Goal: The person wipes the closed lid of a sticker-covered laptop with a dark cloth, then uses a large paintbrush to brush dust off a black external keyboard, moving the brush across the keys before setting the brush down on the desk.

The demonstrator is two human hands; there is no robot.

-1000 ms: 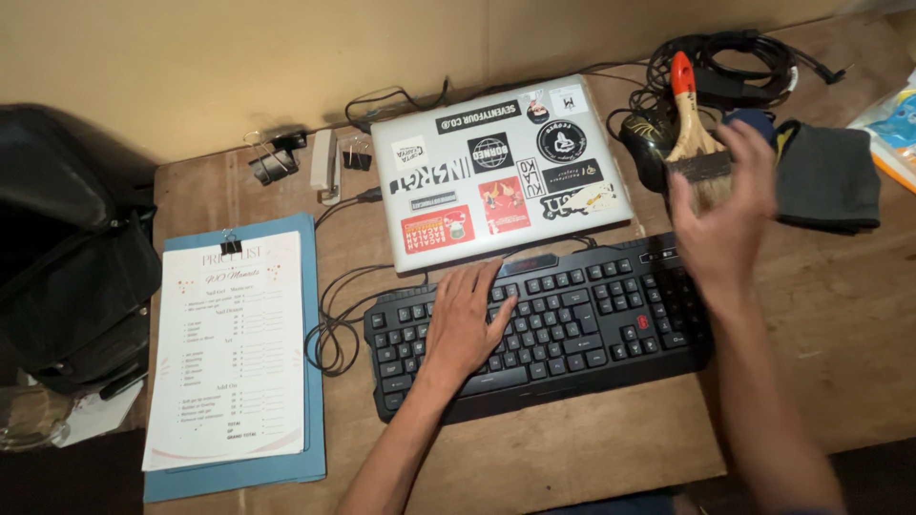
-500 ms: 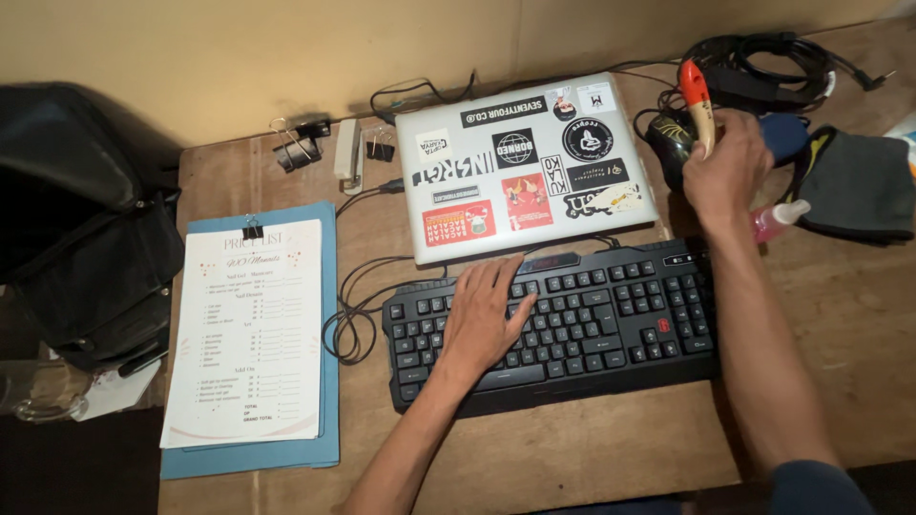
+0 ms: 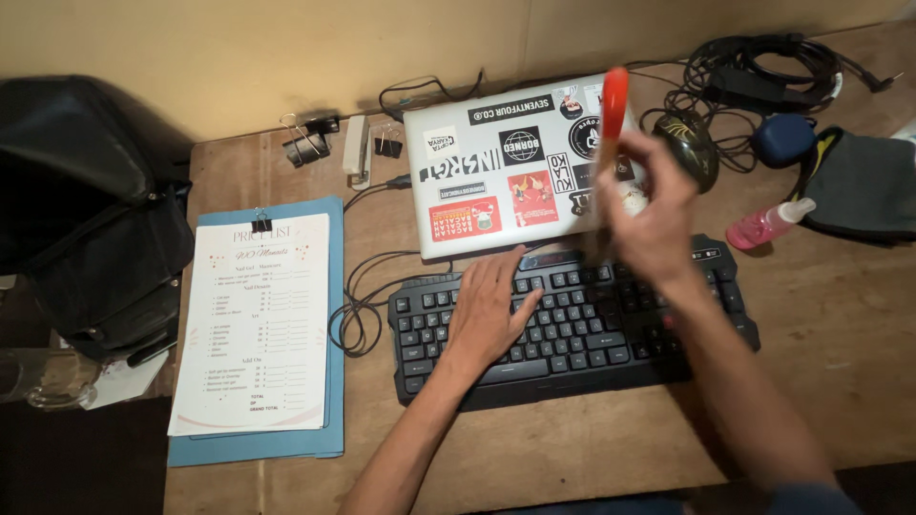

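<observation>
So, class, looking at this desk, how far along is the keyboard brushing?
Done: nothing shows as cleaned yet; no loosened dust is visible. In hand: the right hand holds a red-handled brush raised over the black keyboard, while the left hand lies flat on its keys. Left: seemingly the whole keyboard, since the bristles are blurred and appear not to touch it.

free: bare desk [image 3: 840, 315] right | blocked: laptop [image 3: 496, 181] behind keyboard [image 3: 572, 324]

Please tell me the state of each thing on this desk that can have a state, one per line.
Laptop: lid closed, stickers on it.
Keyboard: flat, left hand resting on its keys.
Brush: held raised in right hand, orange handle up.
Clipboard: lying flat, paper clipped on.
Spray bottle: lying on its side.
Black bag: cannot tell if open or closed.
</observation>
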